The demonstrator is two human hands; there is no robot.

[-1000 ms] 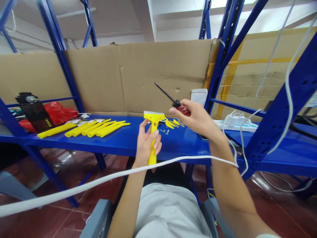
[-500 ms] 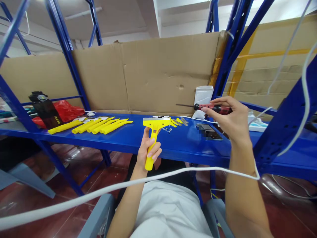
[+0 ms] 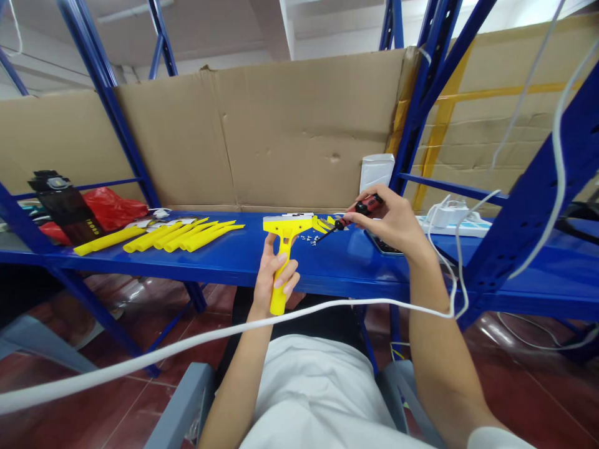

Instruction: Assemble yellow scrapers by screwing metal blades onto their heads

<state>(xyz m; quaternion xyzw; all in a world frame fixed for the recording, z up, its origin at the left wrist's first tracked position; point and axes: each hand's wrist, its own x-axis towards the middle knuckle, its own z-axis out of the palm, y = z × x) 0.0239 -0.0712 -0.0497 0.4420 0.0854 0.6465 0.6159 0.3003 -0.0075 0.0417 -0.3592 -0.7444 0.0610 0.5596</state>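
Blue shelving posts point(image 3: 128, 140) and a cardboard panel point(image 3: 290, 137) close off the back of a blue table point(image 3: 346, 274), seen from the head camera. Half a second ago the screwdriver point(image 3: 341, 223) was held level, well to the right of the yellow scraper point(image 3: 284, 251); now it slants down and left, with its tip close to the small silvery bits point(image 3: 309, 238) on the table. That puts the tool right among these bits, which look like screws, though I cannot tell whether the tip touches any. The right hand point(image 3: 395, 221) has its thumb and fingers closed around the red and black handle. Much as before, the left hand point(image 3: 269, 277) has its fingers curled around the scraper's handle, holding it head up in front of the table's near edge.

Behind the scraper's head lie thin yellow pieces point(image 3: 322, 224), and a phone point(image 3: 386, 247) rests below the right hand. Further left, a row of yellow tubes point(image 3: 206, 237) lies side by side, near a black bottle point(image 3: 65, 212) and a red bag point(image 3: 112, 209). A white box point(image 3: 377, 171) stands toward the back right, with a power strip point(image 3: 461, 227) beyond the post. Across the foreground runs a white cord point(image 3: 187, 342), above reddish floor tiles point(image 3: 140, 408).
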